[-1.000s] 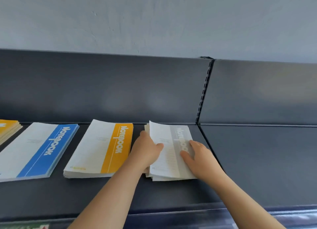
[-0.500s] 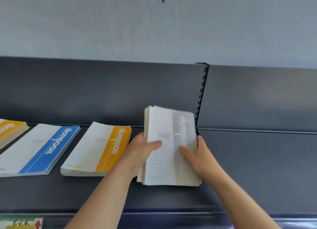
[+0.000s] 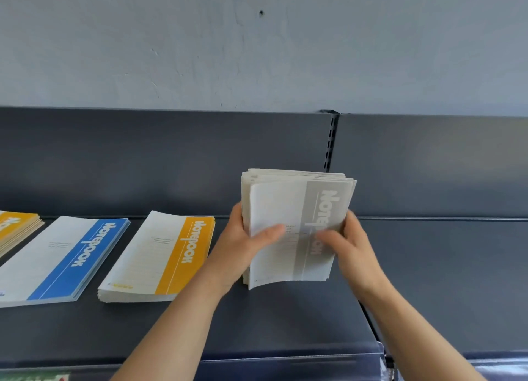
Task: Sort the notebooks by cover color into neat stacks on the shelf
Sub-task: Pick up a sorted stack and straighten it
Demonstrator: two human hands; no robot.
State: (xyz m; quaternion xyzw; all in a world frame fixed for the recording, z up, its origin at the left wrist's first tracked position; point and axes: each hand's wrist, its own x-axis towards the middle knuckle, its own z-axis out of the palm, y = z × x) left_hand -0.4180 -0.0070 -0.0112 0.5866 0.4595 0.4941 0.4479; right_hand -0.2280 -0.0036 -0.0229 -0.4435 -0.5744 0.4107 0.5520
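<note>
A: Where is the grey notebook stack [image 3: 281, 209] sitting?
B: It is being held upright on the shelf [image 3: 285, 326], right of the yellow stack [image 3: 160, 258]. Left hand [image 3: 243, 248] and right hand [image 3: 348, 246] are gripping its side edges, fingers [image 3: 270, 232] clamping on it.

Grey wall [image 3: 257, 52], dark metal shelf [image 3: 443, 280], slotted upright [image 3: 331, 143]

Matt dark metal shelf [image 3: 285, 323]; smooth paper notebooks [image 3: 288, 226].
</note>
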